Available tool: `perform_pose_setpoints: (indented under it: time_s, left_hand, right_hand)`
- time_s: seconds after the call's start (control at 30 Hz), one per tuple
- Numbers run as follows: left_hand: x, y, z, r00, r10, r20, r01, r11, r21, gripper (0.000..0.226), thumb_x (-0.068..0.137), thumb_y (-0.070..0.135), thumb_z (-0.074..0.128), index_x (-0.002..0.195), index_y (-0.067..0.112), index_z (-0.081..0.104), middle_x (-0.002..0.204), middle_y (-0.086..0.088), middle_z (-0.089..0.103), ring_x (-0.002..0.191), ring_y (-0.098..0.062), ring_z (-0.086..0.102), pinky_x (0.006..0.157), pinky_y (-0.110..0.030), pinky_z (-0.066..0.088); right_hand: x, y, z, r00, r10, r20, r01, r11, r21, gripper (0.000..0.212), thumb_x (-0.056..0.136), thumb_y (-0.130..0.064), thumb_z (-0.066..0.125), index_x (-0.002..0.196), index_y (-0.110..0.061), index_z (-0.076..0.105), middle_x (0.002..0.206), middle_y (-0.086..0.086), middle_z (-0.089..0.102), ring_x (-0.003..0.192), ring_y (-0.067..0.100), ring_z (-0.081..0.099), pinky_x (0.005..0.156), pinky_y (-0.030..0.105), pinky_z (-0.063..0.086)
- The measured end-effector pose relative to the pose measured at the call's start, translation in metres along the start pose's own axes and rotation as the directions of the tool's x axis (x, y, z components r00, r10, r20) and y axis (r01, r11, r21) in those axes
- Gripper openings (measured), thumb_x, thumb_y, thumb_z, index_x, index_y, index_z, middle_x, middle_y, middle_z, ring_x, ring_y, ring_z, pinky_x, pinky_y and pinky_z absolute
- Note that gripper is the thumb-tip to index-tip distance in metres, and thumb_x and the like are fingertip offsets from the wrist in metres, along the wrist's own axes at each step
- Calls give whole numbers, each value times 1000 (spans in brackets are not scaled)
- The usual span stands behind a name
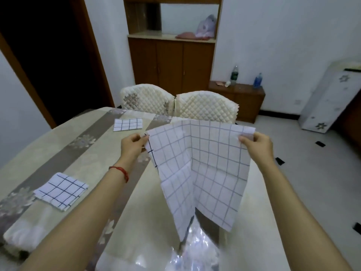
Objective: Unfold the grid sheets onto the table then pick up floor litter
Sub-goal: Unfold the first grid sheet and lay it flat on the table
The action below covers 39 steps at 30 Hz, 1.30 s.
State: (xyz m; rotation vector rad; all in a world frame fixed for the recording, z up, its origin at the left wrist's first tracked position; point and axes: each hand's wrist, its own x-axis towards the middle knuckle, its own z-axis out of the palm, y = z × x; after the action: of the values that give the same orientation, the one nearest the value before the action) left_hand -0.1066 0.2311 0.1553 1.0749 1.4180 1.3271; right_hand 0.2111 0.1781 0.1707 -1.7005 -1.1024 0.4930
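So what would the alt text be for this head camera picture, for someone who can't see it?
Two bare hands, left hand and right hand, hold an opened grid sheet by its top corners above a covered table. Two folded grid sheets lie on the table, one near and one farther off; small dark scraps dot the floor.

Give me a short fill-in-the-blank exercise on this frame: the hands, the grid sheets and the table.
1. The open grid sheet is held up by ____ hands, the left hand and the right hand.
2. ____ folded grid sheets lie on the table.
3. A ____ string circles the left wrist.

Missing words: two; two; red
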Motion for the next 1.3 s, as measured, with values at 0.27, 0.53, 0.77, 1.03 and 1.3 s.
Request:
perform_pose_setpoints:
  time_s: [0.27, 0.53, 0.77, 1.03, 1.3]
  left_hand:
    - [18, 13, -33, 971, 235, 51, -238, 969, 61, 18, 84, 7, 60, 74, 22, 63, 69, 8, 67, 68, -4, 59, 68, -17, 50]
    - [-20, -49, -84, 975, 195, 102, -212, 959, 191, 33, 77, -5, 63, 68, 27, 68, 66, 20, 70, 66, 12, 60, 69, -10, 48]
    - [-45, -137, -102, 987, -71, 141, 19, 940, 341, 28, 77, -13, 60, 82, 14, 68, 90, -9, 61, 68, 1, 62, 56, -4, 48]
    - [-57, -194, -101, 800, -598, 44, 600, 798, -58, 20, 87, -10, 43, 90, -2, 61, 85, -17, 59, 50, -17, 69, 60, -25, 58]
    - [-60, -202, -89, 735, -667, -125, 644, 743, -182, 9, 89, 11, 49, 81, 8, 53, 78, -7, 47, 62, -20, 47, 58, -37, 54]
  right_hand:
    - [-18, 7, -43, 978, -85, -192, 118, 979, 165, 30, 84, -9, 64, 114, -5, 61, 94, 4, 65, 79, 10, 61, 61, 1, 46]
    - [-96, 81, -55, 988, 53, -142, -12, 962, 272, 54, 79, 7, 62, 67, -45, 71, 68, -32, 67, 70, -16, 60, 69, 0, 44]
    - [-161, 166, -35, 962, 272, -16, -268, 956, 119, 77, 64, 32, 37, 66, -36, 72, 97, -10, 68, 85, -21, 56, 66, -3, 41]
    - [-179, 197, -8, 883, 467, 35, -468, 878, 97, 49, 74, 21, 45, 73, -23, 67, 98, 8, 63, 95, 25, 56, 61, 0, 44]
    - [-184, 206, -6, 733, 680, -3, -658, 710, 251, 17, 83, -8, 54, 75, -5, 69, 96, 14, 64, 93, 30, 57, 68, 30, 44]
